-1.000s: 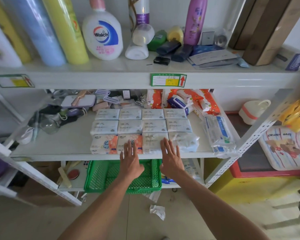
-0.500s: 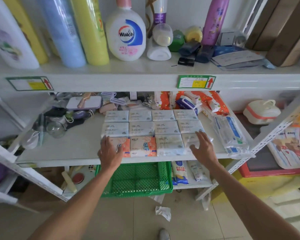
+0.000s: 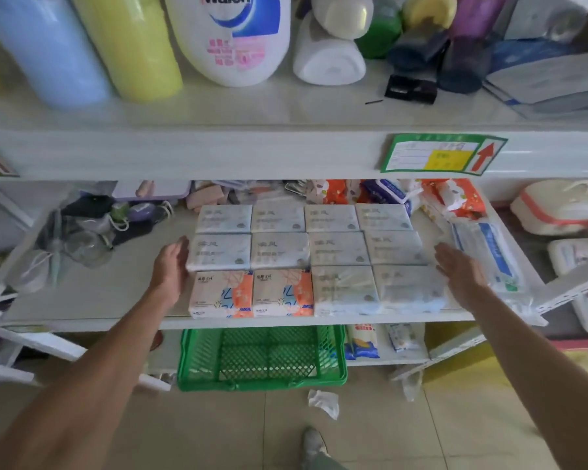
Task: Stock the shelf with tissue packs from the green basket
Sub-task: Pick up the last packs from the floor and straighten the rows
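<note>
**Squaring up the stocked block from both sides**

I see 12 soft plastic-wrapped tissue packs (image 3: 306, 252) lying flat in 3 rows of 4 on the white metal shelf (image 3: 99, 293). The green plastic mesh basket (image 3: 262, 381) on the level below looks empty, so I judge that only tidying is left. My left hand (image 3: 170, 266) holds nothing, its fingers straight against the left end of the middle row. My right hand (image 3: 460, 271) is just as flat and empty beside the right column, though I cannot tell if it touches. I would press inward evenly with both palms upright, low against the pack sides, so the slippery wrappers do not ride up. I would also steer clear of the clear-wrapped blue-and-white pack (image 3: 489, 256) just to the right.
</note>
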